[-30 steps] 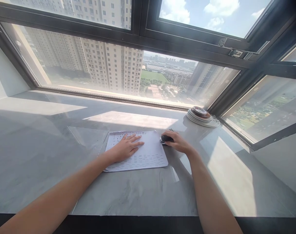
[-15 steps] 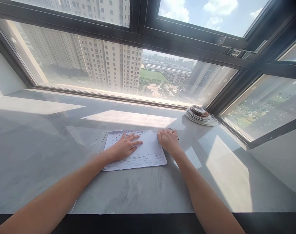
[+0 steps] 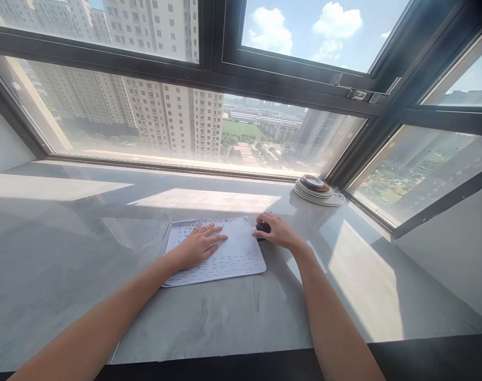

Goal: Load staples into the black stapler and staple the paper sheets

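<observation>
A stack of white paper sheets [image 3: 236, 251] lies on the grey marbled sill, with rows of handwritten marks near the top and short dashed lines lower down. My left hand [image 3: 199, 244] rests flat on its left half, fingers spread. At the right edge of the sheets, my right hand [image 3: 278, 230] grips a small black stapler-like tool [image 3: 263, 228] between thumb and fingers. Its exact kind is partly hidden by the hand. The tool sits against or just beside the paper's edge; I cannot tell whether paper is inside it.
A pile of round plates or lids [image 3: 314, 191] stands in the back right corner by the window. Dark window frames [image 3: 169, 76] border the sill [image 3: 209, 317] at the back and right. Sunlit patches cross the stone, and its front edge drops to a dark strip.
My right hand has gone from a closed fist over the paper's right edge to a looser grip slightly lower, showing the black tool. My left hand stays on the sheets. The view has shifted slightly.
</observation>
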`<state>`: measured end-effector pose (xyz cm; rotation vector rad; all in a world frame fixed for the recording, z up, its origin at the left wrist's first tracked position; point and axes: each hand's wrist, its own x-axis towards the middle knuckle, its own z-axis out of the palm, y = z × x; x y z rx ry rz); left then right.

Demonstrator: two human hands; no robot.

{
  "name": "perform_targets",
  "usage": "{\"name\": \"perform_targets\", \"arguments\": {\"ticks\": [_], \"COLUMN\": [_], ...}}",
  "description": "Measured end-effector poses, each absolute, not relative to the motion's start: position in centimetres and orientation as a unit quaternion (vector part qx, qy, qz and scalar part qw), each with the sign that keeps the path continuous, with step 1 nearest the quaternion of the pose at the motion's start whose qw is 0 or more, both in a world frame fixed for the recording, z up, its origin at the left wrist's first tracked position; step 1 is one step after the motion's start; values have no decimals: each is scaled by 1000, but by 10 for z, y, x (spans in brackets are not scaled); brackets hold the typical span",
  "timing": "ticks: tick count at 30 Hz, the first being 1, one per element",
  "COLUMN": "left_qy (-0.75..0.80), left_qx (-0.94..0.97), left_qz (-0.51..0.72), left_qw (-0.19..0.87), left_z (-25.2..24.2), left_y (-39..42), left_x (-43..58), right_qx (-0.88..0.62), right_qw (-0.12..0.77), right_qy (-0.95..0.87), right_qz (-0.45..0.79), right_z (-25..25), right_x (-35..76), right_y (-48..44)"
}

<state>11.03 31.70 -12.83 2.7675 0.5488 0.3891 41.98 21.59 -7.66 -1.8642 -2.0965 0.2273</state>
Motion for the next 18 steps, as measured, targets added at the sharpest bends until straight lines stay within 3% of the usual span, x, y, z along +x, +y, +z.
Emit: {"name": "perform_targets", "arguments": {"ticks": [3,7,11,14,18], "left_qy": [193,187,193,205,301], "left_qx": [961,960,952,930,829], "left_qz": [125,130,133,161,287], "left_qw": [153,166,195,258,375], "left_z": [-128,-129,-127,-126,-129], "left_y": [318,319,315,313,324], "left_x": [109,109,113,116,118], "right_qx": [-635,-758,-809,-724,-621], "right_qw": [143,146,301,383,347], "right_qy": [-751,-634,-502,-574,-687], "right_qz": [107,38,-54,33,147], "right_z": [-75,-75,-67,-66,-80], "right_x": [449,474,458,409,340], "right_y": [208,204,209,217,226]}}
